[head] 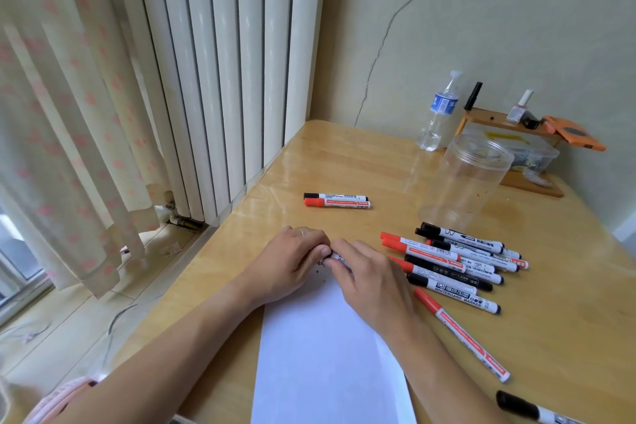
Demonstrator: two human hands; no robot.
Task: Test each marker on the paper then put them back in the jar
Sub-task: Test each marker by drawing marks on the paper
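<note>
Paper [323,348]: white sheet, lay flat at the table's near edge, small dark marks at its far end. Jar [464,182]: clear plastic, lidless, upright toward the far right corner. Markers [454,262]: red- and black-capped, heaped just before the jar; capped pair [336,200] lay apart near the left edge; one marker [339,257] held over the paper's far end.

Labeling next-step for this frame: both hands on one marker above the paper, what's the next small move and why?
Probably pull the cap off. Both hands pinch a single marker end to end at the top edge of the paper, which looks almost unmarked apart from a few specks, and the jar stands empty, so testing likely comes next.
</note>
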